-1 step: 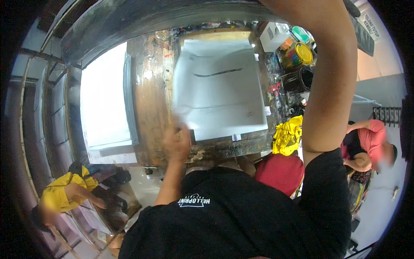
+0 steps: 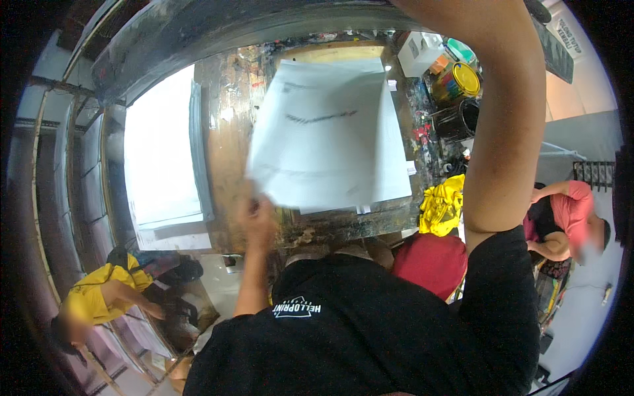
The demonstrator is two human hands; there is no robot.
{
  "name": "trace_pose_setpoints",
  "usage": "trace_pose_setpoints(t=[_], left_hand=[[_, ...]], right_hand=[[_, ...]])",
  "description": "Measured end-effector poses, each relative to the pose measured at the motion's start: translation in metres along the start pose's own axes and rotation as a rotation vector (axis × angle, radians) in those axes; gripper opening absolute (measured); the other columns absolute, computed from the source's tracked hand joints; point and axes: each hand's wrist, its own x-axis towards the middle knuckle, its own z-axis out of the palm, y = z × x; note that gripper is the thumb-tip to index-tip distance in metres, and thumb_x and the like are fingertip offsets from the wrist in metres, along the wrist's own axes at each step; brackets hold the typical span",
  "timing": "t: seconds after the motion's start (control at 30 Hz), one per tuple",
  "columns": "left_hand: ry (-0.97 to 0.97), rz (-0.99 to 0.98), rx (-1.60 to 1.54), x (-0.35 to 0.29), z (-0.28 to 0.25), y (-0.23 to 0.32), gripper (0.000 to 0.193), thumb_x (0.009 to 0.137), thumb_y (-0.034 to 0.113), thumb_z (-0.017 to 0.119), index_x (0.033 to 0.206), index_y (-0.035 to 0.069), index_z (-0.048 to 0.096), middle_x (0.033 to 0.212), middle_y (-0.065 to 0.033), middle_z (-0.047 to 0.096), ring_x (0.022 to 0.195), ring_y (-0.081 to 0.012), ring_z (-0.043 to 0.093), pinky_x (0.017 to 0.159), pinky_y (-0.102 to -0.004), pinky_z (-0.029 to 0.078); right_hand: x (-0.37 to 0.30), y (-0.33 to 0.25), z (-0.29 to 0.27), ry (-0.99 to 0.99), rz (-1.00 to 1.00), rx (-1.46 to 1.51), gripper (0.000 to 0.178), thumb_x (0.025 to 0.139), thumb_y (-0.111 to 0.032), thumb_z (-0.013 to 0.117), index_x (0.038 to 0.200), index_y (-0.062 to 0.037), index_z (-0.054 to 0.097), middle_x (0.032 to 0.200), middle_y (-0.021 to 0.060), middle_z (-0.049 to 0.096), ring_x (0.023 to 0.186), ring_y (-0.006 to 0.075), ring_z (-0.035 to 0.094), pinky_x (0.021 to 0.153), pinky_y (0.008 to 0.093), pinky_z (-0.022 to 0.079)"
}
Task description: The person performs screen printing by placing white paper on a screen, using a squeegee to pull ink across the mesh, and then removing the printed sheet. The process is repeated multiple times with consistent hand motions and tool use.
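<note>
My left hand (image 2: 257, 214) is closed on the near left corner of a white paper sheet (image 2: 323, 142); motion blurs the fingers somewhat. That sheet bows up and leans left, with thin dark marks across it. Beneath its right side another white sheet (image 2: 394, 155) shows, lying on the worktable (image 2: 228, 155). My right arm (image 2: 507, 125) stretches up past the upper edge of the picture, so the hand on it is out of sight. Above the worktable runs a broad dark frame or bar (image 2: 218, 26).
A white stack of sheets (image 2: 162, 152) lies on the left. On the right are a yellow-lidded tub (image 2: 465, 79), a black container (image 2: 456, 121), a white box (image 2: 419, 56) and a yellow cloth (image 2: 441, 204). One person (image 2: 109, 290) sits at lower left, another (image 2: 568, 218) at right.
My left hand has moved left with the sheet's corner. The sheet has shifted left and curved, uncovering more of the white sheet under its right side.
</note>
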Motion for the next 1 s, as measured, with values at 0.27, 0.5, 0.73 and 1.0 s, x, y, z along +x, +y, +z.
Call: trace_pose_setpoints(t=[0.27,0.5,0.73,1.0], left_hand=[[0.025,-0.265,0.328,0.073,-0.256,-0.164,0.068,0.076,0.006,0.063,0.143,0.004,0.057,0.124,-0.017,0.07,0.064,-0.0159,0.056,0.065,-0.0328,0.051],[-0.088,-0.089,0.203,0.109,-0.216,-0.026,0.075,0.09,0.041,0.076,0.147,0.0,0.051,0.141,-0.0288,0.058,0.131,-0.0324,0.058,0.111,-0.0432,0.044],[-0.167,-0.788,-1.563,-0.064,-0.058,0.133,0.118,0.087,0.09,0.035,0.155,-0.006,0.024,0.148,-0.029,0.048,0.142,-0.0401,0.045,0.119,-0.0523,0.038],[-0.408,-1.269,-1.317,-0.106,0.031,-0.001,0.131,0.081,0.096,0.035,0.161,-0.003,0.005,0.162,-0.0326,0.021,0.147,-0.0465,0.033,0.119,-0.0518,0.035]], right_hand=[[0.009,-0.036,-0.053,-0.316,0.527,0.361,0.037,0.082,-0.032,0.06,0.073,0.0033,0.059,0.067,0.0229,0.06,0.067,0.0401,0.061,0.07,0.0476,0.05],[-0.027,-0.066,-0.05,-0.234,0.505,0.279,0.044,0.084,-0.038,0.059,0.1,0.0027,0.062,0.084,0.0282,0.067,0.079,0.0459,0.065,0.081,0.0517,0.05],[-0.183,-0.173,-0.051,-1.008,0.239,0.375,0.048,0.091,-0.052,0.066,0.111,-0.0093,0.07,0.108,0.0159,0.065,0.107,0.0326,0.06,0.087,0.0488,0.044],[-0.35,-0.287,0.001,-0.93,0.499,0.64,0.04,0.079,-0.038,0.081,0.106,-0.0112,0.067,0.099,0.0114,0.068,0.091,0.0333,0.066,0.076,0.0467,0.055]])
